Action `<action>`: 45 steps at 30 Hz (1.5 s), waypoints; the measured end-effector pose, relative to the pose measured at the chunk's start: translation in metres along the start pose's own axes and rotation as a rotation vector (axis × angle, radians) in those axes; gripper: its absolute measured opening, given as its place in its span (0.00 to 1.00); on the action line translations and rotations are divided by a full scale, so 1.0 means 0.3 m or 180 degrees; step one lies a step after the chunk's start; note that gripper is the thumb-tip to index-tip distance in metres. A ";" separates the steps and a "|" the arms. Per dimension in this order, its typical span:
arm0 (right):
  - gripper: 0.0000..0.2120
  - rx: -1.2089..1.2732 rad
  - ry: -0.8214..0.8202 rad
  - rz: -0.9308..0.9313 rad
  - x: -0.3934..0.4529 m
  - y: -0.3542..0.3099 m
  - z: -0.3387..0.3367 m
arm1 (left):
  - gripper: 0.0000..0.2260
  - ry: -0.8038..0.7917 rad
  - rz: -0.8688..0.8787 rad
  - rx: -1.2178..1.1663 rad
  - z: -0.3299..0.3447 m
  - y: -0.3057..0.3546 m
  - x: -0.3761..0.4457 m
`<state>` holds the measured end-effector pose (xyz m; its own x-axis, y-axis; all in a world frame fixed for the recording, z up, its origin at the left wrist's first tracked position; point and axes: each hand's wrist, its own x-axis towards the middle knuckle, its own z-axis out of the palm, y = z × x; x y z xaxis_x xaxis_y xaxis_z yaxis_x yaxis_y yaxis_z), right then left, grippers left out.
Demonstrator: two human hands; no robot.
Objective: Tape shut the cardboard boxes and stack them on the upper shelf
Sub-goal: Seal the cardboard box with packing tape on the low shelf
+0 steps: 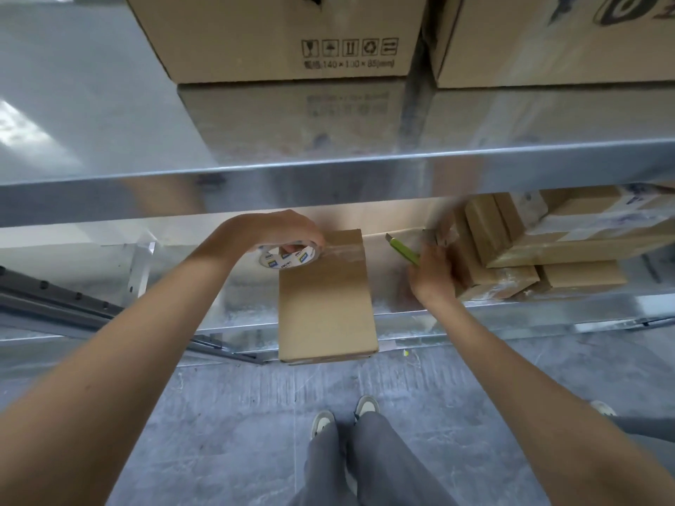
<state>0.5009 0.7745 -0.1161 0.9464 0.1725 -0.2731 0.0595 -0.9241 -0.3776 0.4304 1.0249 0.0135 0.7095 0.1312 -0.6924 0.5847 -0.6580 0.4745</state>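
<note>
Fingers: my left hand point(281, 228) curls over the tape roll point(288, 258); my right hand point(434, 275) grips the green knife point(403, 250).
Box: the cardboard box point(327, 301) lies mid-frame on the lower shelf point(475, 315), overhanging its front edge.
Tape: a clear strip point(343, 252) spans the far end, uncut, I judge.
Done: two boxes point(277, 34) on the upper shelf point(328, 166).
Left: cut, stack; flat cartons point(569, 246) at right wait.

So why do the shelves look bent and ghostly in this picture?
Head view: the wide lens bows the upper shelf edge; its shiny metal mirrors the carton above. The right hand with the green cutter is motion-smeared; the left hand holding the tape roll looks sharper.
</note>
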 end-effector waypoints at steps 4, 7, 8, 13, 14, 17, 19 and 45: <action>0.11 -0.0896 -0.0064 -0.0251 0.028 0.024 -0.001 | 0.13 0.0002 0.0146 -0.0084 0.005 -0.003 -0.016; 0.12 -0.0922 -0.0227 -0.0529 0.002 -0.004 0.007 | 0.13 0.0019 0.0157 -0.0071 0.007 0.003 -0.024; 0.13 -0.0752 -0.0377 -0.0499 -0.004 -0.008 0.000 | 0.13 0.0018 0.0162 -0.0065 0.007 0.004 -0.023; 0.13 0.0806 -0.0250 -0.0332 -0.120 -0.029 -0.116 | 0.13 0.0079 0.0181 -0.0145 0.009 -0.004 -0.023; 0.14 0.1387 -0.0392 -0.0240 -0.148 -0.038 -0.157 | 0.13 0.0097 0.0184 -0.0147 0.010 -0.004 -0.028; 0.11 0.2510 -0.1268 -0.0126 -0.210 -0.073 -0.260 | 0.13 0.0098 0.0195 -0.0162 0.008 0.001 -0.034; 0.08 0.2324 -0.1671 -0.0226 -0.238 -0.118 -0.304 | 0.13 0.0071 0.0186 -0.0153 0.005 0.007 -0.039; 0.12 0.1365 -0.1338 -0.0292 -0.237 -0.345 -0.277 | 0.07 0.0012 0.0363 -0.0173 0.005 0.021 -0.039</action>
<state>0.4539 0.8295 0.0159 0.7318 0.4458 -0.5156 -0.0810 -0.6943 -0.7151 0.4253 1.0180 0.0237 0.7741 0.0607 -0.6302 0.5204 -0.6278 0.5788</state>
